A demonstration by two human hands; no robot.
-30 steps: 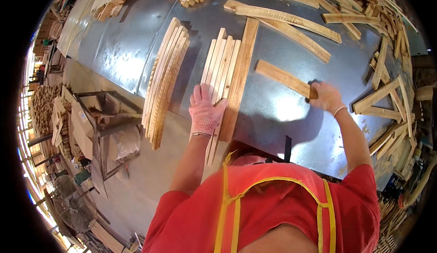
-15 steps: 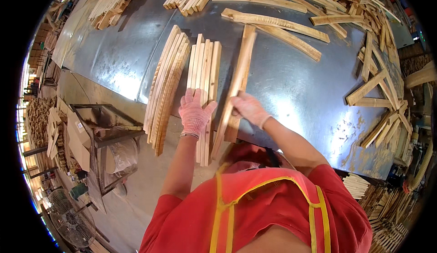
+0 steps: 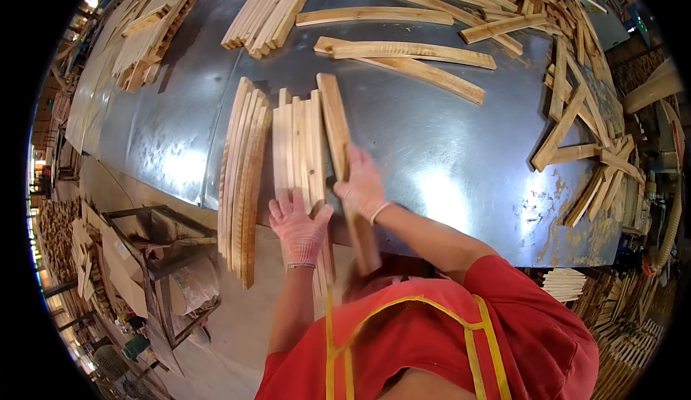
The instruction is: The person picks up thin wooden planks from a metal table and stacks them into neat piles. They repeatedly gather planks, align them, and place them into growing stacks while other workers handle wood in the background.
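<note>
My left hand (image 3: 296,231), in a pale pink knit glove, lies with spread fingers on the near part of a row of wooden strips (image 3: 298,141). The strips stand side by side, and their near ends reach past the table edge. My right hand (image 3: 362,186), gloved the same way, is closed around a single wooden strip (image 3: 333,116). This strip leans with its far end toward the row, and its near end is blurred. Left of the row is another bundle of slightly curved strips (image 3: 243,184).
The metal table (image 3: 410,148) carries a stacked bundle (image 3: 277,8) at the back and several loose strips (image 3: 425,52). A jumbled wood pile (image 3: 554,11) lies at the far right. Near left stands a metal-framed stand (image 3: 155,263) beside a cardboard box (image 3: 124,267).
The strip in my right hand has swung from leaning right to leaning left at its far end. A second strip that lay beside it no longer shows apart. My view has shifted.
</note>
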